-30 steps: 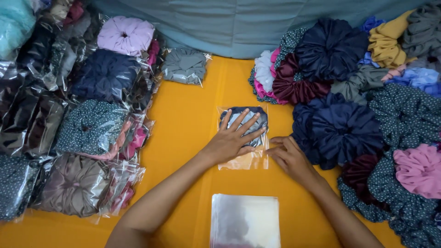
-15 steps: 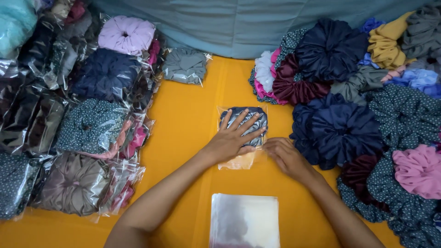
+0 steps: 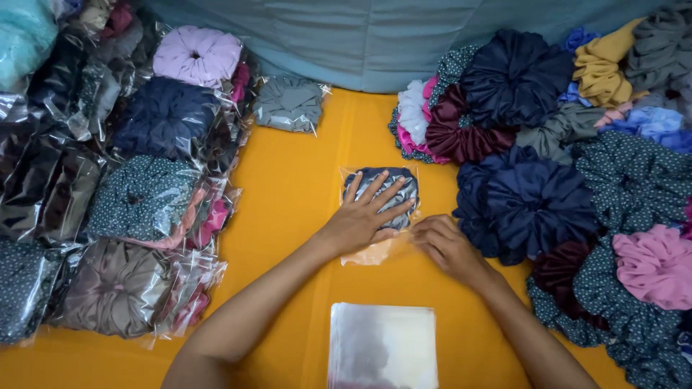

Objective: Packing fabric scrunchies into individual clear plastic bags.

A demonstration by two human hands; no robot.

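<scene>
A dark grey-blue scrunchie sits inside a clear plastic bag (image 3: 360, 253) on the orange cloth. My left hand (image 3: 364, 216) lies flat on the bagged scrunchie (image 3: 401, 181) with fingers spread, pressing it down. My right hand (image 3: 447, 245) is just to its right, fingers curled at the bag's lower right edge, pinching the open flap. A stack of empty clear bags (image 3: 383, 344) lies in front of me, between my forearms.
Several bagged scrunchies (image 3: 137, 194) are piled at the left, and one grey bagged scrunchie (image 3: 290, 104) lies at the back. A heap of loose scrunchies (image 3: 548, 180) in navy, maroon, pink and dotted fabric fills the right. A grey-blue cloth (image 3: 375, 36) hangs behind.
My right hand has moved left and closed in on the bag's lower edge, folding the flap. The left hand stays pressed on the scrunchie.
</scene>
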